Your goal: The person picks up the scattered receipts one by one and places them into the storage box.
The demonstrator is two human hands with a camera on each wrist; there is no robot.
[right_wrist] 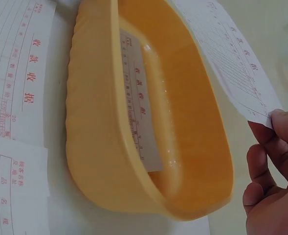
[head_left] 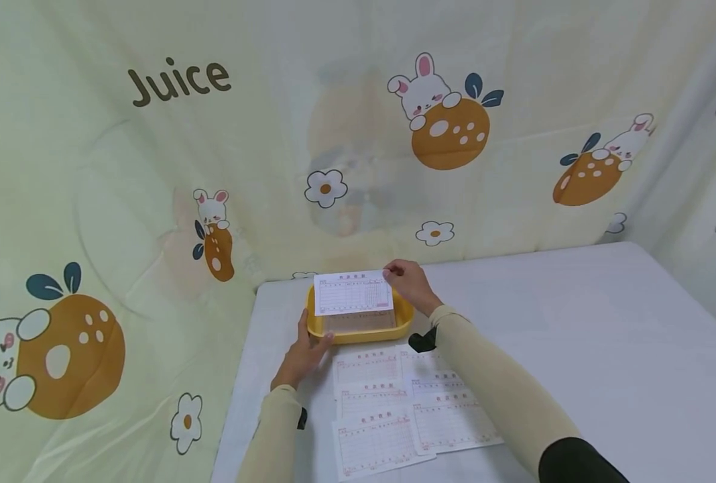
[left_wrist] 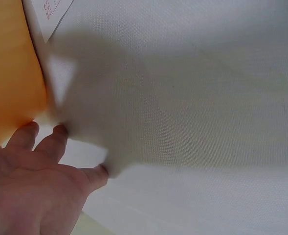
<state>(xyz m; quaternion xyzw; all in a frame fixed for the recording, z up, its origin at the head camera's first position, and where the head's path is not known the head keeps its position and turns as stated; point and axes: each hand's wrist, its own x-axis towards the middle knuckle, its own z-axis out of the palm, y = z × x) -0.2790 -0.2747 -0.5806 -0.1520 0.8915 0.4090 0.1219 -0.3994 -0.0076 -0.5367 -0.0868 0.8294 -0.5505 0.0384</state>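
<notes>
My right hand (head_left: 412,283) pinches the right edge of a white printed receipt slip (head_left: 353,292) between thumb and fingers. The slip is raised over the back of a yellow plastic basin (head_left: 346,339). Inside the basin lies another, shaded receipt (right_wrist: 139,105), seen in the right wrist view. My left hand (head_left: 300,355) rests against the basin's front left corner, thumb at the front and fingers along the left side. In the left wrist view, spread fingers (left_wrist: 53,144) touch beside the orange-looking basin wall (left_wrist: 16,73).
Several printed receipts (head_left: 382,446) lie overlapping in two columns on the white-covered table (head_left: 575,322), in front of the basin. The right forearm passes over part of them. A printed curtain (head_left: 261,134) hangs close behind the basin and along the left.
</notes>
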